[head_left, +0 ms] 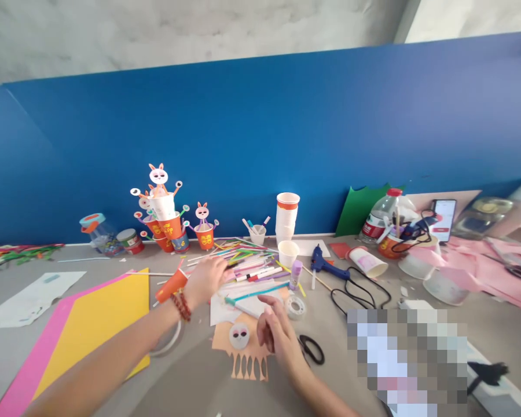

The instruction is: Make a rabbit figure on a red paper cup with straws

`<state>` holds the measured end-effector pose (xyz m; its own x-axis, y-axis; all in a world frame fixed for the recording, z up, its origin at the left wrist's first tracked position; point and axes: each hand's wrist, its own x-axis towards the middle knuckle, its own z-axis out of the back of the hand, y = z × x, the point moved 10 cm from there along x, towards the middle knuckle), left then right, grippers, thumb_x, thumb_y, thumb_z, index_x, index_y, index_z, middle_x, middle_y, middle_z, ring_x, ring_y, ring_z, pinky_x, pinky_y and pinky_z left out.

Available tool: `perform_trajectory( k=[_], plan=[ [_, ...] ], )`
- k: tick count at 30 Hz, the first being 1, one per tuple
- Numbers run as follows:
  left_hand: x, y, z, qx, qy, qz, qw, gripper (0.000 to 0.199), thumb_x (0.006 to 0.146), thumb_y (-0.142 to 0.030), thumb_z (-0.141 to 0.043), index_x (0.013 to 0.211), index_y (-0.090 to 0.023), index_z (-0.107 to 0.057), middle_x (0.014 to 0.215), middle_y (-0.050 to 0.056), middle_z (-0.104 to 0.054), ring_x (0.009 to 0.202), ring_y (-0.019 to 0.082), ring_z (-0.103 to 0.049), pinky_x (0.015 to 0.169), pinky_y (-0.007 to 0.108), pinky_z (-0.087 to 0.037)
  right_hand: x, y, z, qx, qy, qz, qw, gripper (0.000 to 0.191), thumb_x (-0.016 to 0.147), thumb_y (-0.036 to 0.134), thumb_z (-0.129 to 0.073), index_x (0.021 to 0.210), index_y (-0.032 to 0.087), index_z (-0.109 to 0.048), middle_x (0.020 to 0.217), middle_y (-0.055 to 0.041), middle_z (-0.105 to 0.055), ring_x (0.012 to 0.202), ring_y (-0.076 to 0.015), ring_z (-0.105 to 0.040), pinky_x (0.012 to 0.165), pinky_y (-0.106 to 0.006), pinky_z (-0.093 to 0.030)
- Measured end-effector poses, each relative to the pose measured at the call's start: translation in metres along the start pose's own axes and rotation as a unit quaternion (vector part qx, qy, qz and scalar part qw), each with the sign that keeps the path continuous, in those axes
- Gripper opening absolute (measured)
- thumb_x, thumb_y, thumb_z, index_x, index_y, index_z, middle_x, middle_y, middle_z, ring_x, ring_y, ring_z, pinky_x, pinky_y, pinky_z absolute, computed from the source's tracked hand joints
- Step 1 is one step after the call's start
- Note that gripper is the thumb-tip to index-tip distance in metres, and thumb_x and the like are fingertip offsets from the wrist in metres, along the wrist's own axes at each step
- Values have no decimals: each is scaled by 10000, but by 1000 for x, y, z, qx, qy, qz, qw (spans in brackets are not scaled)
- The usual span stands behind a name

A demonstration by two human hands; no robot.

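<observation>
Reaching toward the tabletop's [178,391] back edge, left hand [206,281], grip can't tell; right hand [280,336] half-curled by one fringed cutout [221,338], gap to one yellow sheet [99,321].

The disc [239,335] lies on paper [257,340] (scissors [320,358] right).

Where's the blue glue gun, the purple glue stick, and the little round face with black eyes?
Blue glue gun [329,267]: head view, on its handle.
Purple glue stick [295,274]: head view, mid-tube.
Round face [239,336]: head view, middle of the disc.
</observation>
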<state>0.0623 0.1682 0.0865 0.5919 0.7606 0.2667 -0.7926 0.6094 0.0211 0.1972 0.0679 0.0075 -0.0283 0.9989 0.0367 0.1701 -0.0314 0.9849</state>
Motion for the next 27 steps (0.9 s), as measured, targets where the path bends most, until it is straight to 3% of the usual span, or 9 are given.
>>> perform_trajectory(
  k=[3,5,8,12,14,17,22,24,27],
  plan=[
    [20,40,-2,31,-5,23,999,297,1017,-300,-421,899,-120,-625,889,129,-662,869,260,-615,837,407,-441,0,-1,-4,-65,15,-4,998,453,925,540,-507,1159,153,-518,504,81,-489,469,-124,-410,517,-242,-333],
    [26,43,-6,40,-7,17,999,251,993,-310,-484,937,-111,-627,936,136,-653,916,275,-599,844,420,-442,-1,-1,-7,-100,30,9,995,390,933,500,-510,1123,162,-547,515,79,-494,499,-131,-459,570,-250,-364],
    [32,12,-19,32,-6,-35,999,190,959,-311,-560,1022,-146,-631,1073,114,-626,1050,271,-550,919,416,-423,0,-2,-9,-134,49,32,989,344,942,478,-506,1078,172,-583,528,78,-484,501,-131,-471,575,-248,-361],
    [38,-43,-45,4,13,-100,995,140,948,-242,-556,917,-163,-667,980,91,-638,1039,262,-545,938,411,-416,5,-10,-8,-158,65,47,984,298,942,453,-512,970,175,-615,540,72,-473,490,-123,-472,538,-234,-348],
    [42,-57,-55,-8,18,-101,995,141,931,-212,-560,885,-151,-678,951,104,-650,1014,273,-555,921,426,-423,7,-14,-8,-164,71,47,983,292,943,446,-510,914,174,-613,558,63,-483,487,-118,-476,521,-228,-346],
    [49,-61,-63,-24,19,-87,996,145,908,-191,-561,871,-132,-688,935,124,-667,993,290,-571,892,444,-435,9,-13,-6,-166,74,47,982,289,944,441,-510,857,179,-592,591,49,-503,499,-117,-482,509,-224,-347],
    [49,-45,-47,-53,0,-47,998,134,877,-201,-583,791,-132,-658,881,123,-656,949,285,-595,848,410,-459,10,4,3,-173,34,75,981,318,953,436,-506,774,182,-570,547,48,-481,539,-123,-464,559,-233,-364],
    [36,-38,-31,-70,-16,-24,997,130,903,-216,-554,836,-144,-640,905,109,-646,948,268,-596,858,395,-461,13,4,10,-137,12,62,989,338,949,477,-509,815,176,-589,529,53,-470,518,-120,-440,535,-232,-352],
    [-1,-38,-6,-104,-29,-7,994,122,952,-242,-502,965,-168,-598,974,78,-643,957,233,-596,874,366,-459,16,-7,15,-48,2,9,999,417,905,558,-547,1038,164,-578,516,72,-486,428,-100,-358,440,-218,-275]
  ],
)
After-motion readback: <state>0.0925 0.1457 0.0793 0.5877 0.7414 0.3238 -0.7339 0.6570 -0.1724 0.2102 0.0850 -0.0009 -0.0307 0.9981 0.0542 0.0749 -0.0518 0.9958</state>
